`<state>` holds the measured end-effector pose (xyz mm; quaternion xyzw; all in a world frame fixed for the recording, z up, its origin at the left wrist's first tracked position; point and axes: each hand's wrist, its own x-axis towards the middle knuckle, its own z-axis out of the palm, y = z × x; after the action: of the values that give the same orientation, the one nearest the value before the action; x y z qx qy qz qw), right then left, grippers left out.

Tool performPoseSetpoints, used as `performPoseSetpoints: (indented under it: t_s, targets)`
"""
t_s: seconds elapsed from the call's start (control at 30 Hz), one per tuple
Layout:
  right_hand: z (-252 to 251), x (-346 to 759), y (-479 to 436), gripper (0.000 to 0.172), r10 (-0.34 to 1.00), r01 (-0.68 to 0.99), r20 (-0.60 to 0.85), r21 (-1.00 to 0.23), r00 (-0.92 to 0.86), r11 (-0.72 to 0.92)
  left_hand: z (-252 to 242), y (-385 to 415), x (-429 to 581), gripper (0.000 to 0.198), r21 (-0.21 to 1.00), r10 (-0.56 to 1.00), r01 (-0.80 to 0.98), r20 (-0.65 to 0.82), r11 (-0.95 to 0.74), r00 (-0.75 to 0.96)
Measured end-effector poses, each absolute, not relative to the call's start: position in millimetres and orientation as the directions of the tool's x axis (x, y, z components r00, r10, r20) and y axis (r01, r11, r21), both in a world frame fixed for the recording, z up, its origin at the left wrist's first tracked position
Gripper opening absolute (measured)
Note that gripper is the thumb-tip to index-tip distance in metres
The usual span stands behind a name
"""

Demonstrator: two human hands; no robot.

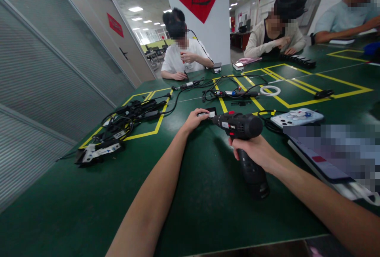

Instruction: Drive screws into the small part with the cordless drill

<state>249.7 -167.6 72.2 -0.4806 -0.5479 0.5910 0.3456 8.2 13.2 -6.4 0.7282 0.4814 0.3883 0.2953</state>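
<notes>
A black cordless drill (242, 125) with red details is gripped by its handle in my right hand (252, 150). The drill points away to the left, and its chuck is close to a small white piece (211, 114) in front of a dark, flat part. My left hand (197, 119) reaches forward, its fingers closed at the left side of that white piece, holding it near the table. The tip of the drill bit and the exact contact are too small to make out.
Tangled black cables and devices (133, 116) lie left on the green table (190, 209). A black-and-white bracket (99, 152) sits nearer. A white cable coil (270, 91) is ahead; a phone (297, 117) and tablet (319, 156) are right. Several people sit across the table.
</notes>
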Motion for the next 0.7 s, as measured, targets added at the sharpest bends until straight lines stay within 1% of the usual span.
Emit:
performPoseSetpoints:
  t_s: [0.23, 0.7]
  targets:
    - [72.6, 248.4, -166.2, 0.008, 0.939, 0.106, -0.196, -0.979, -0.284, -0.172, -6.6, 13.6, 8.4, 0.032, 0.811, 0.936, 0.469, 0.275, -0.349, 0.221]
    - [69.1, 247.9, -165.9, 0.009, 0.942, 0.121, -0.201, -0.977, -0.27, -0.174, -8.4, 16.3, 7.2, 0.032, 0.81, 0.93, 0.461, 0.281, -0.361, 0.236]
